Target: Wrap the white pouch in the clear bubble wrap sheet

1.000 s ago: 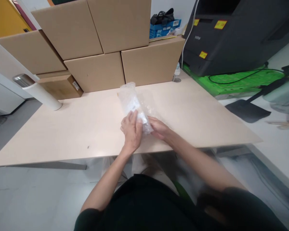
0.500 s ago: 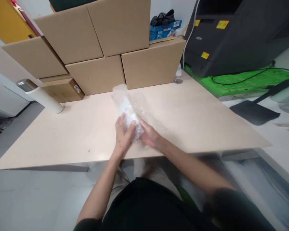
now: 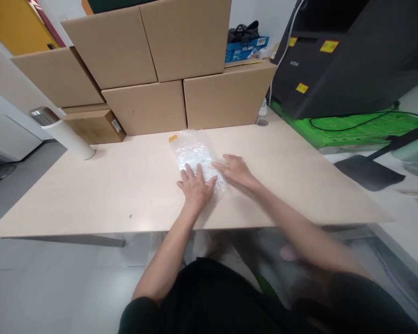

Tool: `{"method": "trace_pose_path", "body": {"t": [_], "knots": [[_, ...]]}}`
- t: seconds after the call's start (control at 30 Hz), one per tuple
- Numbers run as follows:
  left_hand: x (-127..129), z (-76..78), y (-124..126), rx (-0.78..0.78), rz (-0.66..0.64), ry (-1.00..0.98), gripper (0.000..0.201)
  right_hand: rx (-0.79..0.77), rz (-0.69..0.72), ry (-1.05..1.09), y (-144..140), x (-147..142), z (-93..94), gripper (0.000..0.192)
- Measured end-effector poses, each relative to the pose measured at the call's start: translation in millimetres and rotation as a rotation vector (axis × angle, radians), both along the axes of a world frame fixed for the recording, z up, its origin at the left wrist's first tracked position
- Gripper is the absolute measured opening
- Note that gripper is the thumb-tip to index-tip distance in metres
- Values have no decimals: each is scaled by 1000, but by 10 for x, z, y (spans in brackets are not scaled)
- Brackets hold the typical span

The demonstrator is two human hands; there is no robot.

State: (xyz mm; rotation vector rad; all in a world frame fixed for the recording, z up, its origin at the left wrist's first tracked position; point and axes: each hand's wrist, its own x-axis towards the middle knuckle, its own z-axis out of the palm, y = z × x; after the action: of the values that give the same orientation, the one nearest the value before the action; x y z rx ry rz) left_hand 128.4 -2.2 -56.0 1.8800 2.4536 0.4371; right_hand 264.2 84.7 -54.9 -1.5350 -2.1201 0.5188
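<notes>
A clear bubble wrap package (image 3: 196, 150) lies on the pale wooden table (image 3: 139, 185), with something whitish inside that I cannot make out. An orange strip (image 3: 173, 138) shows at its far left corner. My left hand (image 3: 197, 188) rests on the near part of the wrap, fingers spread. At the right edge of the wrap is my right hand (image 3: 237, 170), its fingers stretched out over the plastic and slightly blurred.
Cardboard boxes (image 3: 146, 106) stand stacked along the back of the table. A white flask with a metal lid (image 3: 69, 138) stands at the left. To the right, a black Brother printer (image 3: 320, 65) sits on a green crate (image 3: 362, 125), near a black flat-bladed tool (image 3: 369, 167).
The bubble wrap went from being gripped in both hands to lying flatter on the table. My left hand spread over it, and my right hand moved right and away from me.
</notes>
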Motion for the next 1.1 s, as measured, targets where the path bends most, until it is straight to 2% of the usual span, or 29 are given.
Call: {"method": "trace_pose_path", "body": {"t": [0.07, 0.13, 0.2, 0.33, 0.4, 0.47, 0.53, 0.57, 0.63, 0.73, 0.8, 0.83, 0.9, 0.97, 1.03, 1.1], "knots": [[20, -8, 13, 3, 39, 37, 74, -130, 1, -105, 110, -186, 71, 61], [30, 4, 6, 2, 63, 51, 73, -206, 16, -86, 162, -343, 144, 62], [10, 33, -34, -13, 63, 29, 73, -310, 47, 82, 160, -429, 202, 57], [-212, 116, -187, -27, -52, -141, 71, -667, 118, 689, 19, -353, 283, 44], [-427, 173, -243, 80, -108, -201, 66, -782, 173, 859, -111, -220, 341, 46], [-684, 251, -261, 241, -136, -204, 62, -820, 292, 869, -266, -62, 427, 45], [-938, 347, -257, 332, -193, -264, 62, -797, 426, 819, -416, 89, 531, 39], [-1047, 394, -257, 331, -247, -357, 64, -767, 463, 811, -479, 148, 579, 36], [-1198, 471, -273, 237, -379, -697, 76, -696, 470, 855, -560, 213, 647, 32], [-1222, 499, -328, 68, -462, -1322, 95, -634, 349, 1023, -553, 140, 631, 34], [-1131, 454, -343, 74, -433, -1599, 95, -626, 241, 1142, -474, -6, 540, 39], [-1072, 417, -331, 104, -415, -1676, 89, -626, 193, 1188, -422, -94, 478, 42], [-959, 320, -257, 170, -348, -1740, 73, -617, 127, 1226, -307, -275, 332, 46], [-887, 206, -130, 233, -188, -1722, 68, -580, 83, 1159, -190, -427, 181, 47], [-866, 95, 13, 300, 25, -1648, 78, -455, 20, 981, -76, -525, 43, 49], [-883, 10, 134, 339, 162, -1493, 94, -223, -25, 723, 31, -565, -69, 53]]}}
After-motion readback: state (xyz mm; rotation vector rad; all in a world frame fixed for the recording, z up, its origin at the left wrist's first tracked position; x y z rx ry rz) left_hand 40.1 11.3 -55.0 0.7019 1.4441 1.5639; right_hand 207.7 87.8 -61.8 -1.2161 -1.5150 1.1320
